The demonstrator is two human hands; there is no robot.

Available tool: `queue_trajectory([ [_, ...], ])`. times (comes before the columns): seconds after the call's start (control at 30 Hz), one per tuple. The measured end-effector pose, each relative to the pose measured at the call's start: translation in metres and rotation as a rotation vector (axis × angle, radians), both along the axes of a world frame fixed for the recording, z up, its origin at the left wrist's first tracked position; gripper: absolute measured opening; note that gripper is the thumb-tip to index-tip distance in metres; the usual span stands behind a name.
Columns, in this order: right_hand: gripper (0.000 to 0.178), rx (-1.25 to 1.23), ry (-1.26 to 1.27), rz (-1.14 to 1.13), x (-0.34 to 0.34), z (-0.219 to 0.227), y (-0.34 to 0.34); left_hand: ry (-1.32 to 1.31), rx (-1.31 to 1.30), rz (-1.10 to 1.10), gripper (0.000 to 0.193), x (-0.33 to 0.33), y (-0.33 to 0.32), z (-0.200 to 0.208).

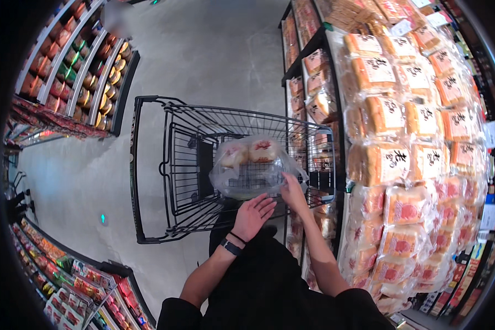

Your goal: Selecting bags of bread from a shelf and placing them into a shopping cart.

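Clear plastic bag (pixel 224 181), two red-printed buns (pixel 262 150) inside, at black shopping cart (pixel 136 170). Right hand (pixel 292 190) — pinching bag's edge; left hand (pixel 253 213) — spread, palm up, empty.

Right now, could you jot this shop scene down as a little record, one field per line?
Right hand: fingers at the right edge of the bag; exact grip unclear
Left hand: open, just below the bag in the picture; contact unclear
Clear plastic bag: seen against the cart's basket, two pale items with red marks inside
Cart: black wire, in front of the person
To the right: stacked packaged bread
Upper left: shelves of packaged goods
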State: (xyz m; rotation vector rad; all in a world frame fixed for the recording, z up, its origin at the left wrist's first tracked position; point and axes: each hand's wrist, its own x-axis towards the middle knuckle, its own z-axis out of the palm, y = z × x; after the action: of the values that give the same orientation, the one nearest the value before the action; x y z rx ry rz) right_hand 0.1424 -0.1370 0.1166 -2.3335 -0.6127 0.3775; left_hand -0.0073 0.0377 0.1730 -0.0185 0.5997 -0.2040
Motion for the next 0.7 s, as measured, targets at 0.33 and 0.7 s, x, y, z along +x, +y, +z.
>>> queue_trajectory([
  [0.33, 0.067, -0.410, -0.205, 0.171, 0.105, -0.100, 0.115, 0.167, -0.008, 0.008, 0.047, -0.033, 0.032, -0.018],
  [0.7, 0.024, -0.833, -0.155, 0.183, 0.100, -0.131, 0.128, 0.141, -0.027, -0.008, 0.042, -0.049, 0.041, -0.035],
])
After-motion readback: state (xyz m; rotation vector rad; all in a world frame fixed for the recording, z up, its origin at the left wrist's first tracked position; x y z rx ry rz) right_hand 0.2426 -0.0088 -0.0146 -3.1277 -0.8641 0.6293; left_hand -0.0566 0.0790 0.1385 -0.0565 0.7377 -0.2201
